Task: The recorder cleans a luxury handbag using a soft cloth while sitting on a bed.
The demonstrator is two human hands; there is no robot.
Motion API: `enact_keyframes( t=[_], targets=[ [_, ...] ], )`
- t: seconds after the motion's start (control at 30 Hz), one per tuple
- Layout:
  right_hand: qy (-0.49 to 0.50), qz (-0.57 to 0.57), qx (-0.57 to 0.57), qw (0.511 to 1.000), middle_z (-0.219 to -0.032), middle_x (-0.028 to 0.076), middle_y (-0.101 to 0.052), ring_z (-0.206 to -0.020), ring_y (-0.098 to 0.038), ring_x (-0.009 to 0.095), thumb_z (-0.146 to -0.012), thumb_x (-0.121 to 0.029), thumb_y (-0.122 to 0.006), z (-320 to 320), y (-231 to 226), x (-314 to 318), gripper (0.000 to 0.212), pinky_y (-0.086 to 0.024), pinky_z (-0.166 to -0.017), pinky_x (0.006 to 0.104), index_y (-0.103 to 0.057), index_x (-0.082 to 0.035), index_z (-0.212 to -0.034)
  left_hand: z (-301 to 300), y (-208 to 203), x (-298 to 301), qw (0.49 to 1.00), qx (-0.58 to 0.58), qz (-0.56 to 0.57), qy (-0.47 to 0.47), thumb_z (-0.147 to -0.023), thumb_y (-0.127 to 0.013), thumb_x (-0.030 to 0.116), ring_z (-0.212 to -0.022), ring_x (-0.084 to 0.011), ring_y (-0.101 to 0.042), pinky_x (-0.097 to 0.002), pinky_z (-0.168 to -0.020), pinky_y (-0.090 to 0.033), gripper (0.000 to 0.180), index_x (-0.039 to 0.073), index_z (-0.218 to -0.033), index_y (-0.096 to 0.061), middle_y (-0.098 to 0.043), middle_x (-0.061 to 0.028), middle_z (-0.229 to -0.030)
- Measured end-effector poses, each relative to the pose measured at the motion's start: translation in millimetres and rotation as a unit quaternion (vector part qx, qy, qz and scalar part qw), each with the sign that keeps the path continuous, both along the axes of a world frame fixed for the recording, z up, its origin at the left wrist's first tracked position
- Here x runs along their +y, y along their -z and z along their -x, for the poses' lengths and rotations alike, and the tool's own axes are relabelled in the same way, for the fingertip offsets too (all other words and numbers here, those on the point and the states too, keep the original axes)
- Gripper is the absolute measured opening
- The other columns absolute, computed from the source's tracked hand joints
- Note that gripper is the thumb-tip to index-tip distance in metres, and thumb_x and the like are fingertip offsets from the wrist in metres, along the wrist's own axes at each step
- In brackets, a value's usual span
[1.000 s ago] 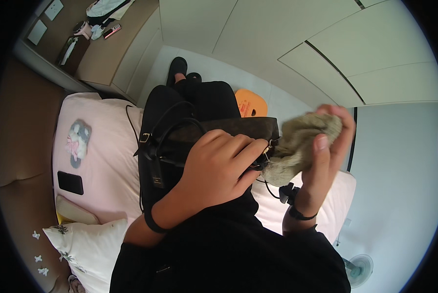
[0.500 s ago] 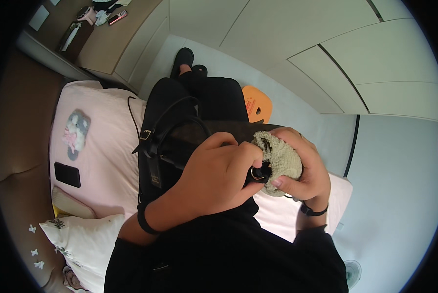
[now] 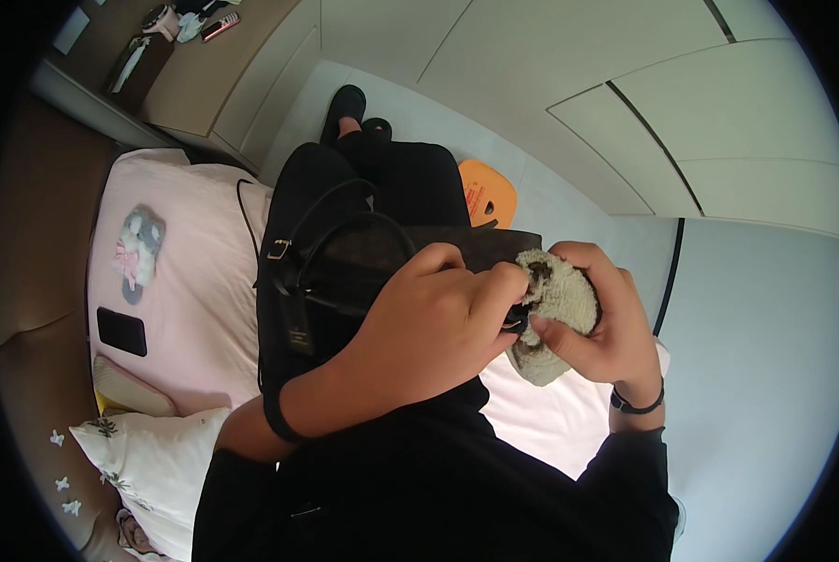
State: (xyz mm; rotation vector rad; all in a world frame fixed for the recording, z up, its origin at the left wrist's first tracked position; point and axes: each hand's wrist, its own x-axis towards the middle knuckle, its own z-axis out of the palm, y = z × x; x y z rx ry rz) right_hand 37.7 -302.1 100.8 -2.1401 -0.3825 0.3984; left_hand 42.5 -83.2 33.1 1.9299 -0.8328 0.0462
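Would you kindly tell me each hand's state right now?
Left hand: curled closed at the dark bag; exact grip hidden.
Right hand: closed around the beige fuzzy fabric piece.

Bed, left side: a hand could pass over the pink bed point(image 3: 209, 309) between the plush toy point(image 3: 139, 251), the phone point(image 3: 122, 332) and the person's thigh.
Bag, left end: handles point(image 3: 373, 215) arch over the dark bag point(image 3: 494, 245), obstructing entry.
Bag, right end: left hand point(image 3: 448, 318), right hand point(image 3: 616, 328) and beige cloth point(image 3: 565, 304) crowd together.
Floor beyond: orange object point(image 3: 493, 192) obstructs.
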Motion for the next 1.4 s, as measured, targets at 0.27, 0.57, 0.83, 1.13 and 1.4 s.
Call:
enact_keyframes(
  t=[0.27,0.57,0.83,1.13,1.4],
  targets=[
    [-0.013,-0.031,0.083,0.996,-0.094,0.01,-0.07,-0.081,-0.068,0.019,-0.076,-0.005,-0.077,-2,6,-13,0.049,-0.054,-0.074,0.0306,-0.053,-0.001,-0.119,3,4,-6,1.0,-0.004,-0.008,0.03,-0.067,-0.088,0.014,-0.065,-0.0217,-0.064,-0.0346,-0.085,-0.049,0.047,0.008,-0.102,-0.055,-0.066,-0.0012,-0.081],
    [-0.098,0.077,0.076,0.989,-0.096,0.012,-0.07,-0.082,-0.069,0.029,-0.069,-0.007,-0.079,-1,-12,-21,0.055,-0.054,-0.074,0.0347,-0.053,-0.007,-0.117,6,6,-7,0.998,-0.016,-0.023,0.054,-0.066,-0.089,0.015,-0.059,-0.0213,-0.06,-0.0325,-0.08,-0.05,0.045,0.009,-0.095,-0.055,-0.063,0.0001,-0.074],
    [-0.147,0.133,0.025,0.98,-0.091,0.014,-0.069,-0.077,-0.067,0.036,-0.071,-0.012,-0.078,3,-10,-35,0.056,-0.052,-0.067,0.0389,-0.051,-0.008,-0.121,11,8,-14,0.998,-0.037,-0.028,0.051,-0.07,-0.088,0.019,-0.057,-0.0193,-0.058,-0.0296,-0.072,-0.046,0.036,0.011,-0.087,-0.056,-0.061,0.0021,-0.064],
    [-0.085,0.062,0.109,0.988,-0.096,0.009,-0.068,-0.081,-0.066,0.023,-0.066,-0.006,-0.083,12,2,-46,0.06,-0.052,-0.074,0.0311,-0.051,-0.005,-0.118,10,9,-12,0.998,-0.055,-0.006,0.025,-0.069,-0.089,0.022,-0.054,-0.0172,-0.056,-0.0294,-0.071,-0.046,0.036,0.012,-0.079,-0.056,-0.06,0.0027,-0.06],
    [-0.062,0.017,0.11,0.992,-0.104,0.008,-0.066,-0.09,-0.064,0.018,-0.069,-0.003,-0.082,21,14,-57,0.064,-0.05,-0.083,0.0291,-0.05,-0.005,-0.124,5,5,-5,0.998,-0.05,-0.017,0.024,-0.067,-0.092,0.025,-0.055,-0.0187,-0.056,-0.031,-0.069,-0.047,0.04,0.012,-0.077,-0.055,-0.06,0.002,-0.062]
  ],
)
